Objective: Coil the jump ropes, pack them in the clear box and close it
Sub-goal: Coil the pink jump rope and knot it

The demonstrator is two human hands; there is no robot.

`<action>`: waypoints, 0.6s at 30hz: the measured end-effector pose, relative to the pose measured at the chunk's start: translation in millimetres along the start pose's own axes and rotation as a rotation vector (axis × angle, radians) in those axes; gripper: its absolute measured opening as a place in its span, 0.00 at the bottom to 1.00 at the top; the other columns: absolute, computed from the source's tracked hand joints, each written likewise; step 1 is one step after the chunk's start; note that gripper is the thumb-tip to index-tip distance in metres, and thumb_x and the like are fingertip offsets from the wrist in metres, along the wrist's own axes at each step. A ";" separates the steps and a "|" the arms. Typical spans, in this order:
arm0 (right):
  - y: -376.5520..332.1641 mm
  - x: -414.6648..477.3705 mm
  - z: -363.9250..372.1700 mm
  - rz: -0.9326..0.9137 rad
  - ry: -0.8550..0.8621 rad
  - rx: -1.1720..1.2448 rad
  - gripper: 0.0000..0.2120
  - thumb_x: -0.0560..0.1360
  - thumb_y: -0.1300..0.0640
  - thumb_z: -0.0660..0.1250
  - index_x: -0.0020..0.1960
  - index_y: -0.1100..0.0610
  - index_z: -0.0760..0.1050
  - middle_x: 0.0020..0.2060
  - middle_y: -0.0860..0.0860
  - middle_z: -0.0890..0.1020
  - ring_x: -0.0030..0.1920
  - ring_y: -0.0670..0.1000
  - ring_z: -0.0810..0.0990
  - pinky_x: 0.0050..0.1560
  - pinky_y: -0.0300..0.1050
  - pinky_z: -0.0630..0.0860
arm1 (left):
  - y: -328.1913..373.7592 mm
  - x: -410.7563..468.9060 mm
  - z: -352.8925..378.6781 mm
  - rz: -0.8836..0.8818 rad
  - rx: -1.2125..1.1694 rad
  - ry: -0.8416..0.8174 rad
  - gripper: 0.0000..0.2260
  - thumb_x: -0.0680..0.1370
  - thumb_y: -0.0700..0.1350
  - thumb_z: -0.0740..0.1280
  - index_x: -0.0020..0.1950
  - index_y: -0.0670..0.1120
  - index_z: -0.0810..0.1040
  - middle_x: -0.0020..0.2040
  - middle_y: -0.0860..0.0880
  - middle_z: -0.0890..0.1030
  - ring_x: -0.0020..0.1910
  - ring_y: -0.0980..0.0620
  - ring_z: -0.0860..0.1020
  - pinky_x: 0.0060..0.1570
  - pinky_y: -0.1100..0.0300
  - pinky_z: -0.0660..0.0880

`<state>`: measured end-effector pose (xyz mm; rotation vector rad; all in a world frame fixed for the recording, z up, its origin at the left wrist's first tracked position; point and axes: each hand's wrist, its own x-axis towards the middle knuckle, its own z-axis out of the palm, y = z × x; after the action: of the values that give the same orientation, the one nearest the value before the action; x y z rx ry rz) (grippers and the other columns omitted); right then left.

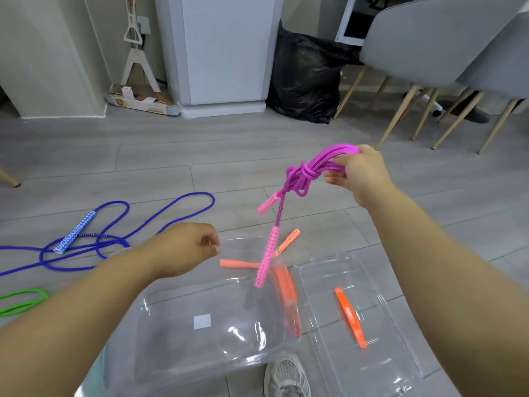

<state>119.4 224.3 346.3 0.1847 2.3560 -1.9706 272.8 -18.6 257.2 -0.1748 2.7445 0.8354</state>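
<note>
My right hand [357, 174] grips the looped end of a coiled, knotted magenta jump rope [310, 170], held in the air above the floor. Its two pink handles [266, 257] dangle down, the lower one reaching over the far right corner of the clear box [183, 356]. My left hand [186, 247] hovers by the box's far edge with fingers loosely curled, holding nothing. The clear lid [320, 282] with an orange clip [350, 318] lies to the right of the box. A blue rope [171, 213] with a blue-white handle [75, 232] lies uncoiled at the left. A green rope [24, 300] shows at the left edge.
Orange handles [289, 240] of another rope lie on the floor behind the box. My shoe [286, 376] stands between box and lid. A black bag [306, 78], a white cabinet [223, 53] and grey chairs [429, 41] stand at the back.
</note>
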 end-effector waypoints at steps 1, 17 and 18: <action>8.3 10.4 3.1 -0.009 -0.004 -0.028 0.06 0.76 0.70 0.58 0.46 0.60 0.67 0.36 0.57 0.76 0.24 0.50 0.77 0.28 0.40 0.78 | -1.8 4.2 1.9 -0.011 0.009 -0.015 0.02 0.77 0.51 0.65 0.45 0.57 0.76 0.46 0.57 0.78 0.48 0.56 0.76 0.50 0.60 0.73; 14.1 108.1 23.7 -0.328 0.093 0.140 0.12 0.70 0.73 0.61 0.40 0.57 0.67 0.38 0.58 0.75 0.39 0.57 0.77 0.42 0.48 0.80 | -4.5 73.7 16.3 -0.089 -0.048 -0.052 0.03 0.76 0.52 0.66 0.42 0.58 0.75 0.47 0.56 0.78 0.48 0.55 0.76 0.53 0.58 0.74; 22.3 109.6 24.1 -0.307 0.085 0.101 0.12 0.68 0.72 0.63 0.39 0.56 0.68 0.37 0.57 0.75 0.40 0.57 0.77 0.44 0.52 0.79 | -3.6 77.7 17.6 -0.086 -0.058 -0.052 0.03 0.76 0.52 0.66 0.43 0.57 0.75 0.47 0.56 0.78 0.47 0.55 0.76 0.53 0.58 0.74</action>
<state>13.1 210.0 306.4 -0.0977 2.4645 -2.2585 202.9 -14.6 219.0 -0.2774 2.6461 0.8840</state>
